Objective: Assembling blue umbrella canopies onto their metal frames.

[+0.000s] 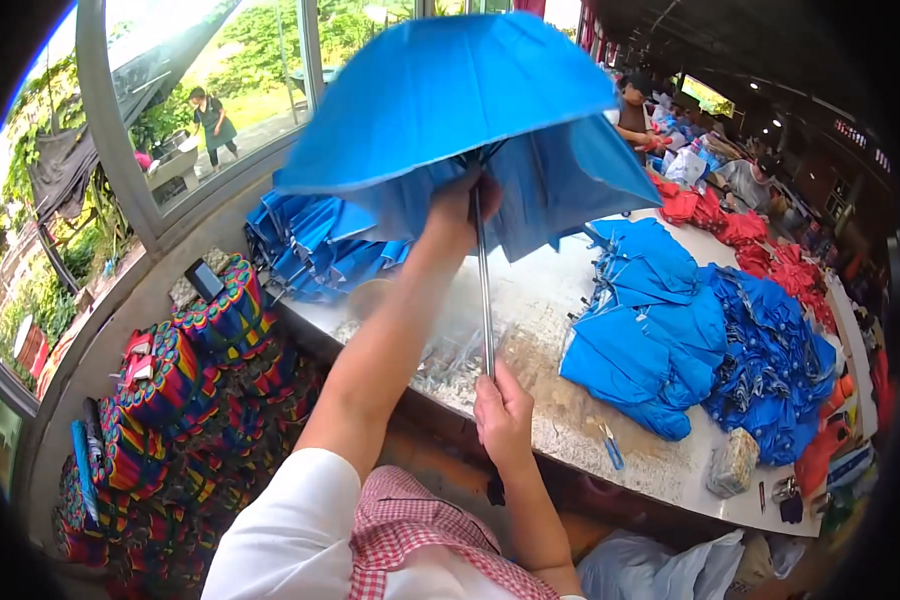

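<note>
A bright blue umbrella (450, 95) is held upright in front of me, its canopy partly spread and blurred at the edge. My left hand (458, 205) reaches up under the canopy and closes round the shaft near the ribs; the canopy's shade partly hides its fingers. Lower down, my right hand (504, 408) grips the bottom end of the thin metal shaft (486, 300). Beneath the umbrella stretches a worn white table (530, 285). Several folded light-blue umbrellas (640, 330) lie on it to the right, beside a pile of darker blue ones (770, 350).
More blue umbrellas (315, 245) are heaped at the table's left end. Blue-handled snips (611, 447) and a taped block (733, 463) lie near the front edge. Rainbow-coloured bundles (160, 400) stack at left, with a phone (204, 281) on top. Red umbrellas (740, 230) and people are farther right.
</note>
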The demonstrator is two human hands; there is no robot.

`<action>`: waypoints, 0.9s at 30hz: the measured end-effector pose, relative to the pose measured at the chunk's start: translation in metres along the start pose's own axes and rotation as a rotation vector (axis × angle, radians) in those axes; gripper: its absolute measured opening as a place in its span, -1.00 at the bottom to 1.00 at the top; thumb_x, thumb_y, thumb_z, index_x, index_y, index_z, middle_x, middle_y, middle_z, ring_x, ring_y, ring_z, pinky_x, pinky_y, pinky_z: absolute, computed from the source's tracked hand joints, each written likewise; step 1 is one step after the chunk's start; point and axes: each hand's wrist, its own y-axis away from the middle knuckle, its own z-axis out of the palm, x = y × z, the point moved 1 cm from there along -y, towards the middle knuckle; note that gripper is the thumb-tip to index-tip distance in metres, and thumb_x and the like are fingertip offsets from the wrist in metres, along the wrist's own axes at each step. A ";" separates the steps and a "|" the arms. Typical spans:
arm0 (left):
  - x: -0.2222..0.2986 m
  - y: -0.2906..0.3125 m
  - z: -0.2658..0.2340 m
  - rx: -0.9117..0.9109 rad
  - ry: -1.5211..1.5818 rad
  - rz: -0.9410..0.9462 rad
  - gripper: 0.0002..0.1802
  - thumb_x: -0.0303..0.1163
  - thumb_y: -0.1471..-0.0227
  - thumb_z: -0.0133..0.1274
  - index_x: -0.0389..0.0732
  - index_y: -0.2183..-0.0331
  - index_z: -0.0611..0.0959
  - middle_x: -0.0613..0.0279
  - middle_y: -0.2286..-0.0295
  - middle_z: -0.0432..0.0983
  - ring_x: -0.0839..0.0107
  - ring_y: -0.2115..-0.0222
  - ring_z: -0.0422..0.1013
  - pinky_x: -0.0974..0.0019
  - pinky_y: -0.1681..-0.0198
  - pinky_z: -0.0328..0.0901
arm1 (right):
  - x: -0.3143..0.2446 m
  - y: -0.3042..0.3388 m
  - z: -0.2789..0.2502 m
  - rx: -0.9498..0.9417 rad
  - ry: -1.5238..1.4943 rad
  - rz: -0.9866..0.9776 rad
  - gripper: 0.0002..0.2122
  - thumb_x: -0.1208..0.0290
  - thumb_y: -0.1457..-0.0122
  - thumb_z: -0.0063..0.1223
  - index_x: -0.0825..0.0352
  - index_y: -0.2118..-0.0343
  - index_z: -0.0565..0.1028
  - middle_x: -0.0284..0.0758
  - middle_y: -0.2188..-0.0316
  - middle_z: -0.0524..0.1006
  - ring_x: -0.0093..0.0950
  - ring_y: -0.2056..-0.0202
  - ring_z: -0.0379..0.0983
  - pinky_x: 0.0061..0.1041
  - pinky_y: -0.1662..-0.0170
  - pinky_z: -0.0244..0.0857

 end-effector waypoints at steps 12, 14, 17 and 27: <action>0.100 -0.023 0.033 -0.083 0.013 0.041 -0.77 -0.33 -0.06 -0.08 -0.34 0.44 0.45 0.04 0.53 0.47 0.27 0.54 0.46 0.28 0.46 0.42 | -0.021 0.068 0.011 -0.053 0.368 -0.086 -0.60 0.53 -0.10 -0.14 0.48 -0.04 0.22 -0.41 0.74 0.23 -0.68 0.69 0.16 -0.66 0.61 0.13; 0.039 0.059 0.041 -0.090 -0.015 -0.173 -0.77 -0.32 -0.07 -0.10 -0.33 0.41 0.47 0.02 0.48 0.48 0.31 0.47 0.47 0.37 0.42 0.40 | -0.013 0.060 0.009 -0.013 0.278 -0.031 -0.60 0.54 -0.10 -0.16 0.47 -0.04 0.22 -0.46 0.73 0.23 -0.72 0.70 0.15 -0.69 0.63 0.09; -0.007 0.113 0.016 0.004 -0.104 -0.265 -0.74 -0.30 -0.08 -0.11 -0.34 0.35 0.46 0.00 0.43 0.47 0.28 0.46 0.46 0.34 0.38 0.39 | 0.027 0.056 0.016 0.097 0.090 0.054 -0.60 0.56 -0.11 -0.20 0.46 -0.05 0.21 -0.57 0.73 0.24 -0.79 0.72 0.12 -0.75 0.65 0.01; -0.183 0.330 -0.211 0.000 -0.739 -0.981 -0.53 -0.19 -0.01 0.01 -0.34 0.14 0.41 0.05 0.31 0.45 0.37 0.35 0.43 0.37 0.27 0.32 | 0.243 0.169 -0.012 -0.058 0.315 0.769 -0.77 0.43 -0.10 -0.11 0.37 0.20 0.24 -0.19 0.62 0.44 -0.38 0.60 0.43 -0.40 0.47 0.32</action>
